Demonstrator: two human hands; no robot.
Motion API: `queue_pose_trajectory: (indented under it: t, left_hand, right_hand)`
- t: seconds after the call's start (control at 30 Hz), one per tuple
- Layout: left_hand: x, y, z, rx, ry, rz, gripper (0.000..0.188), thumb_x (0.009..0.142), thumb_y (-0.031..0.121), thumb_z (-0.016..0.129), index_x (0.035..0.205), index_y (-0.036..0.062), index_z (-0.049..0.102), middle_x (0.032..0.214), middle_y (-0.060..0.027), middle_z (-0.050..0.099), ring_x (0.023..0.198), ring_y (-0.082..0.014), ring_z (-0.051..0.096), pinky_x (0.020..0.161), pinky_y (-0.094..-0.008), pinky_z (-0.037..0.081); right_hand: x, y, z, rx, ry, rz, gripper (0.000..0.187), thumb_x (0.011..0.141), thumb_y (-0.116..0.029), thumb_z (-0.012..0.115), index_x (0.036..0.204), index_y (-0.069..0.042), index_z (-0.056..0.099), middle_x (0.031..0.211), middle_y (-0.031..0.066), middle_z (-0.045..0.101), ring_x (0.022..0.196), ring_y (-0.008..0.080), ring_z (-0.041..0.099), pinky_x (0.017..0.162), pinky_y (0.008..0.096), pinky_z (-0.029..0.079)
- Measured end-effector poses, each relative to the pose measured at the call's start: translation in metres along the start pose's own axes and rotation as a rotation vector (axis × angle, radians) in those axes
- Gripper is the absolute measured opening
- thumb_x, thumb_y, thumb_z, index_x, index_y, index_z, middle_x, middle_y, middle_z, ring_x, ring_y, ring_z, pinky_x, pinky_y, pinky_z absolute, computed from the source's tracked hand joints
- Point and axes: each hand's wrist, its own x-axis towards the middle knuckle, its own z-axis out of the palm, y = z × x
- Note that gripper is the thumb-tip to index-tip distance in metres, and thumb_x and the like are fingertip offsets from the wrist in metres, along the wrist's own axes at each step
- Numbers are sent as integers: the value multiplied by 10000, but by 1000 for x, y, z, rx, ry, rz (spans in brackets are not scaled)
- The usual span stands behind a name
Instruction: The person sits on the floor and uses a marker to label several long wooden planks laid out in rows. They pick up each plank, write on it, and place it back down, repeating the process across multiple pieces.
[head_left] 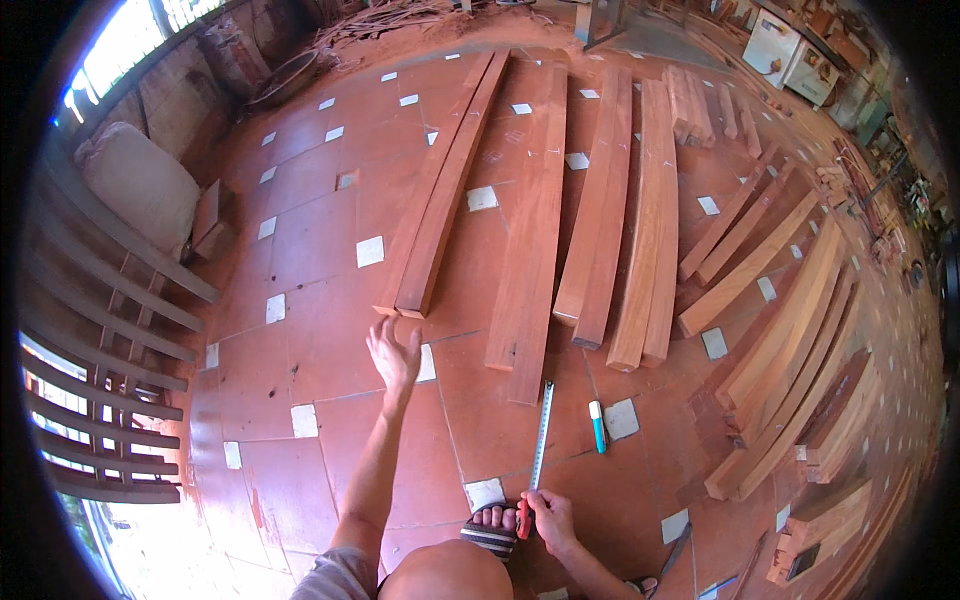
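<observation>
My left hand [393, 355] is open, its fingers apart at the near end of a pair of long reddish wooden beams [448, 205]. Whether the fingertips touch the wood, I cannot tell. In my right hand [552, 520], low in the view beside my sandalled foot, is a red tape measure [523, 521]. Its pale blade runs out forward, with the tip near the end of a second pair of beams [530, 250]. A teal marker with a white cap [597, 428] lies on the tiles to the right of the blade.
More beams [600, 215] lie side by side on the tiled floor [330, 400], with several shorter timbers [790, 350] stacked at the right. A slatted wooden piece [110, 360] stands at the left, near a pale sack [140, 185]. A white cabinet [788, 58] is at the far right.
</observation>
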Motion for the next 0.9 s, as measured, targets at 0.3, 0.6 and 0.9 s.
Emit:
queue_pose_trajectory:
  t: [0.3, 0.6, 0.9]
  left_hand:
    - [24, 17, 8, -228, -225, 136, 531, 801, 230, 867, 1272, 69, 682, 1330, -182, 618, 1212, -379, 589, 1025, -489, 493]
    - [-32, 58, 16, -309, -554, 349, 666, 741, 182, 896, 1338, 54, 632, 1317, -181, 635, 1197, -401, 618, 1016, -484, 531]
    - [-22, 93, 24, -147, -633, 480, 721, 694, 295, 944, 1352, 165, 679, 1327, -182, 659, 1161, -378, 674, 907, -473, 603]
  right_hand:
    - [5, 0, -10, -106, 81, -93, 287, 1054, -235, 622, 1022, 25, 736, 836, 49, 714, 723, 109, 651, 671, 281, 533]
    - [7, -10, -14, -567, 241, -232, 310, 964, -283, 705, 893, 18, 721, 775, 143, 690, 692, 245, 668, 668, 375, 522]
    - [6, -9, -13, -1070, 239, -561, 266, 918, -251, 733, 1044, -54, 606, 993, 174, 664, 953, 391, 644, 821, 492, 535]
